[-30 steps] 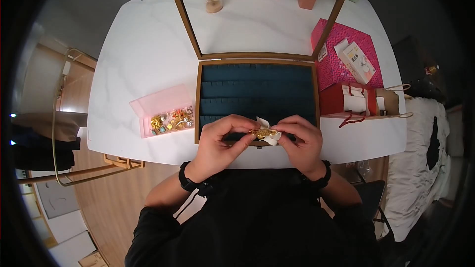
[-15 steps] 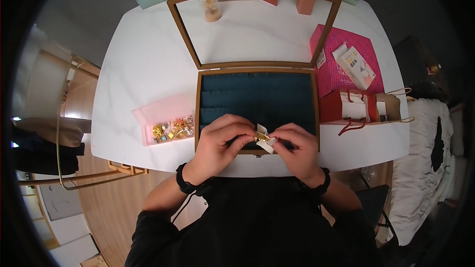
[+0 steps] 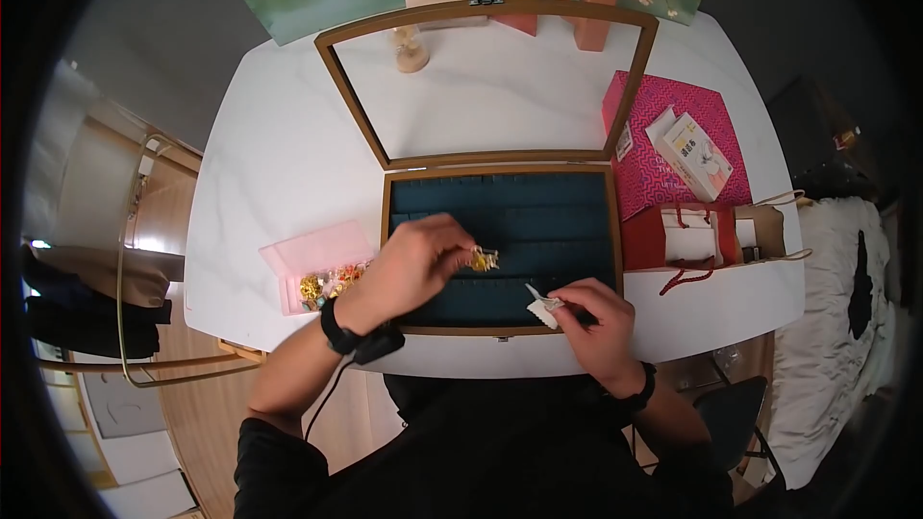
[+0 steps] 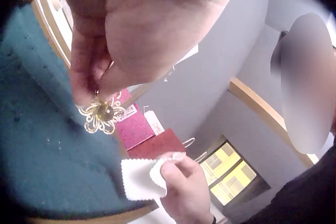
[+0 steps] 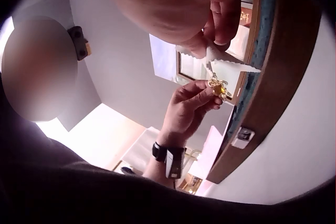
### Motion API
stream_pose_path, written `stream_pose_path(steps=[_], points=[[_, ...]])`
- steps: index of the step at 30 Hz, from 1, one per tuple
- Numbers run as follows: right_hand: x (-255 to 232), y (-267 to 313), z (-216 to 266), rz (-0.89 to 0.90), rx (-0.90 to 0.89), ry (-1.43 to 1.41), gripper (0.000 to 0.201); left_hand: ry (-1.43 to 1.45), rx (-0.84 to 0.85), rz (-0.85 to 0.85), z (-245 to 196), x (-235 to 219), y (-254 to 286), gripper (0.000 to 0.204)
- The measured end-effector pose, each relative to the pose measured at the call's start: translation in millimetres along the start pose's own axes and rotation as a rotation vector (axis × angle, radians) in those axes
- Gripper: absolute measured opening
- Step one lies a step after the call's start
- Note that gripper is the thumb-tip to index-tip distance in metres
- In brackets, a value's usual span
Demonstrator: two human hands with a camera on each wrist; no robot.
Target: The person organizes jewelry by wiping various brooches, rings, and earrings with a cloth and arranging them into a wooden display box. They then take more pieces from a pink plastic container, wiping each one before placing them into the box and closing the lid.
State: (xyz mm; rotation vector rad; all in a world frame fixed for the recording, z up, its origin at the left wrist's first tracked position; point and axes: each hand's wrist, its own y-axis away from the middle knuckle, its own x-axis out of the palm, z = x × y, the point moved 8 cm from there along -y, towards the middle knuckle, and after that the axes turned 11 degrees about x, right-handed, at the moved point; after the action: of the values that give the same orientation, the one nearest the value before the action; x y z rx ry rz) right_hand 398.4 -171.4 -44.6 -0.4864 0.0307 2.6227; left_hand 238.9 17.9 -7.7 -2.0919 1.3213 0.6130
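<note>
My left hand (image 3: pixel 418 259) pinches a gold flower-shaped piece of jewelry (image 4: pixel 105 112) with a yellow stone at its centre. It holds the piece above the dark teal lining (image 3: pixel 500 223) of a wooden display case (image 3: pixel 618 250), whose glass lid stands raised. Over the case's front right corner, my right hand (image 3: pixel 601 322) pinches a small white cloth (image 4: pixel 139 179) with zigzag-cut edges. The cloth is folded over between thumb and fingers. In the head view a gap separates the jewelry from the cloth.
Left of the case, an open pink box (image 3: pixel 288 293) contains several pieces of jewelry. At right lie a magenta patterned box (image 3: pixel 639 173), a small white carton (image 3: pixel 694 156) on it, and a red paper bag (image 3: pixel 649 238). Behind the lid stand a glass dome (image 3: pixel 411 56) and a terracotta vase (image 3: pixel 596 5).
My hands have come apart. The left hand has drawn the jewelry away from the cloth, up and to the left over the case; the right hand has moved right and down with the cloth.
</note>
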Motion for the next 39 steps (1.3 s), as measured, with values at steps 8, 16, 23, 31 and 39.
stream_pose_path(steps=[8, 16, 23, 31, 39], points=[[9.1, 8.0, -15.7, 0.008, -0.061, 0.12, 0.021, -0.071, -0.104, 0.09, 62.0, 7.8, -51.4, 0.008], [6.9, 9.2, -10.5, -0.018, -0.181, 0.184, 0.018, -0.025, -0.253, 0.184, 91.7, 21.9, -64.8, 0.011], [8.1, 8.0, -10.2, -0.013, -0.187, 0.167, 0.018, -0.006, -0.301, 0.21, 92.3, 26.9, -69.1, 0.011], [8.5, 7.9, -11.2, -0.011, -0.192, 0.167, 0.018, -0.089, -0.12, 0.164, 74.9, 24.3, -67.6, 0.01], [9.4, 8.0, -10.7, -0.002, -0.191, 0.172, 0.017, -0.296, 0.048, 0.142, 57.4, 28.0, -68.6, 0.009]])
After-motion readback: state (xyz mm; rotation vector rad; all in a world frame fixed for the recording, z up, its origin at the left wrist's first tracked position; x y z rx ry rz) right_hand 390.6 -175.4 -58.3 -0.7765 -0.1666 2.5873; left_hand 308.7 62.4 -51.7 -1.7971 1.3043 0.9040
